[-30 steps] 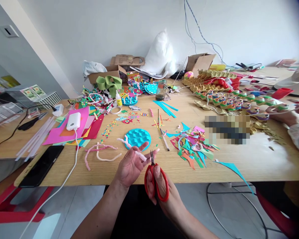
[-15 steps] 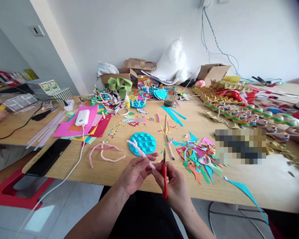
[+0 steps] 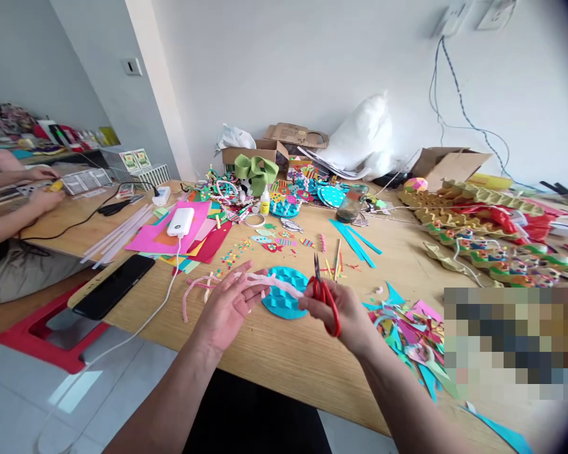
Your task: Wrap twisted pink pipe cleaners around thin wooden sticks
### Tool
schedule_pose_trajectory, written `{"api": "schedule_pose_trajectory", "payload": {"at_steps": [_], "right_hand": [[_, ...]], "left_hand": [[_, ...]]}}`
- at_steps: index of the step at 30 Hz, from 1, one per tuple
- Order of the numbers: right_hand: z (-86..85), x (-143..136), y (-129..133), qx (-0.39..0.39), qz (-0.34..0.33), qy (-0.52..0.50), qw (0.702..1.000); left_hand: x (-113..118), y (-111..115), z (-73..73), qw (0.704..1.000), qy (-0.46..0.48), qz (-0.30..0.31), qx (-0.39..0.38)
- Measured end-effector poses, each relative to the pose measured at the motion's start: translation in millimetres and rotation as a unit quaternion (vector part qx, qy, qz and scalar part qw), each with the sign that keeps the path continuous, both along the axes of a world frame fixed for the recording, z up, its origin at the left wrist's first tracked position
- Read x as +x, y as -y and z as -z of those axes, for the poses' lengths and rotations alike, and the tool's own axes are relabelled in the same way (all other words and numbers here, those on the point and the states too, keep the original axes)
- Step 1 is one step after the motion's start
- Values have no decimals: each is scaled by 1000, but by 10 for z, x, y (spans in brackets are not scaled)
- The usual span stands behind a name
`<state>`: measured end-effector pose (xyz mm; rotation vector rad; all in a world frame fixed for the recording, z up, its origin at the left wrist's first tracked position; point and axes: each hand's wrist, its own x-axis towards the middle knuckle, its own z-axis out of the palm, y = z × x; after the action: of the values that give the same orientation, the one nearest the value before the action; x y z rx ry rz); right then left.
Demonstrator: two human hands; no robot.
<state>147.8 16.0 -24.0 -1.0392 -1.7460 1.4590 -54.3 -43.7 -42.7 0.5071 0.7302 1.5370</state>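
A pale pink twisted pipe cleaner [image 3: 286, 288] stretches between my hands above the table. My left hand [image 3: 221, 318] is open, palm up, with its fingers spread and the strand lying across them. My right hand [image 3: 353, 318] pinches the strand's right end between thumb and fingers. It also holds red-handled scissors [image 3: 330, 304], their blades pointing up and away from me. Behind the strand lies a blue round piece with a bumpy, woven-looking surface [image 3: 286, 310]. Loose pink pipe cleaners [image 3: 185, 306] lie left of my left hand, partly hidden by it.
Paper scraps [image 3: 407, 334] are heaped at right. Fish cutouts [image 3: 284, 241], a glue bottle [image 3: 265, 202] and a glass jar [image 3: 353, 205] stand or lie farther back. A black phone [image 3: 114, 287] and a cabled white power bank [image 3: 180, 222] are at left. Another person's hands [image 3: 45, 195] work beyond.
My hands have moved apart, drawing the twisted pipe cleaner out sideways. The left hand's fingers have spread from their grip. The scissors have moved slightly up and right. The view has shifted left.
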Motion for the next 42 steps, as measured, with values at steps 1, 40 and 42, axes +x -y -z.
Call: {"api": "schedule_pose_trajectory", "payload": {"at_steps": [1, 40, 42], "right_hand": [[-3, -15, -130, -7, -6, -25, 1000], [108, 359, 118, 109, -56, 206, 971], [167, 606, 60, 149, 4, 265, 953]], "left_hand": [[-29, 0, -2, 1000, 3, -9, -6], [343, 317, 184, 978, 22, 206, 23], [303, 361, 183, 980, -37, 194, 36]]}}
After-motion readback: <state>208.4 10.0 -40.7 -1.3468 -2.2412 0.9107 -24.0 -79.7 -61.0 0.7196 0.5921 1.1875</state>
